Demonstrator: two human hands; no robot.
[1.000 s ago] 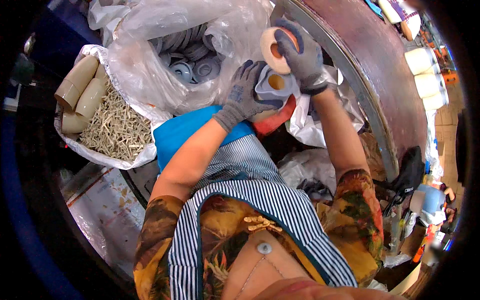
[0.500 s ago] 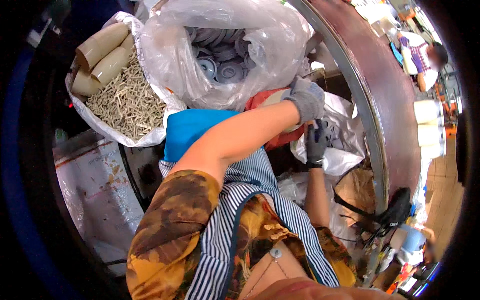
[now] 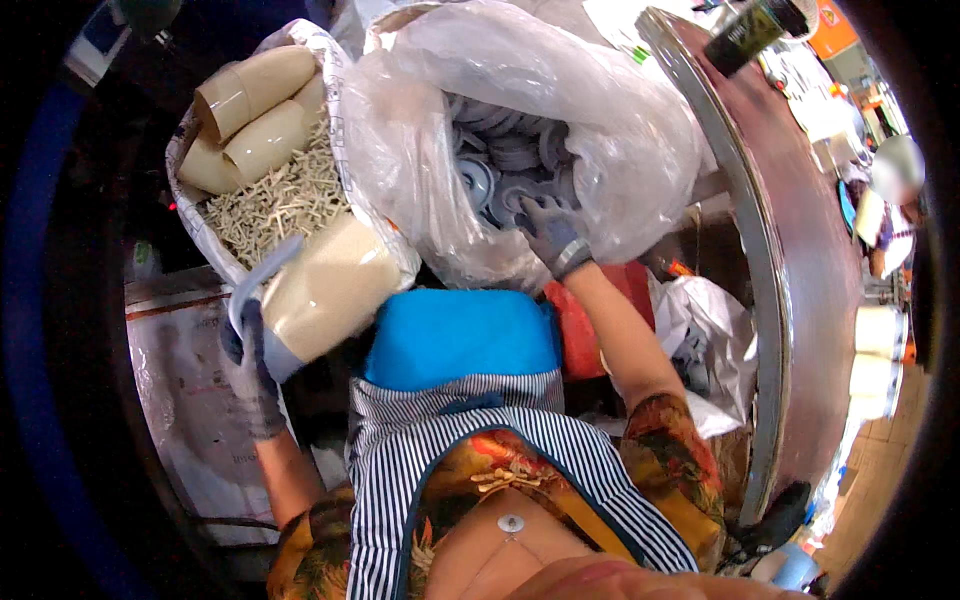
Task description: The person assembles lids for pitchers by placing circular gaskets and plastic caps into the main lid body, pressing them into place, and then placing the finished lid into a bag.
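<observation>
My left hand (image 3: 247, 375), in a grey glove, is closed at the lower left end of a smooth cream tube (image 3: 335, 280). A curved pale grey rim (image 3: 262, 275) shows at that end beside the fingers; the hand partly hides how the two meet. With fingers stretched out, my gloved right hand (image 3: 553, 235) reaches over the near edge of a large clear plastic bag (image 3: 640, 130). Its fingertips lie at the round grey plastic discs (image 3: 510, 150) inside, and I see none lifted.
Left of the bag stands a white sack (image 3: 185, 215) of small beige pegs (image 3: 265, 200) with several cream tubes (image 3: 260, 90) on top. A blue cushion (image 3: 465, 340) lies before me. To the right are a red object (image 3: 605, 320), a white bag (image 3: 715, 330) and a metal-edged table (image 3: 790, 240).
My left hand has swung from the right side to the far left with the cream tube. My right hand has left the white bag and moved up to the grey discs.
</observation>
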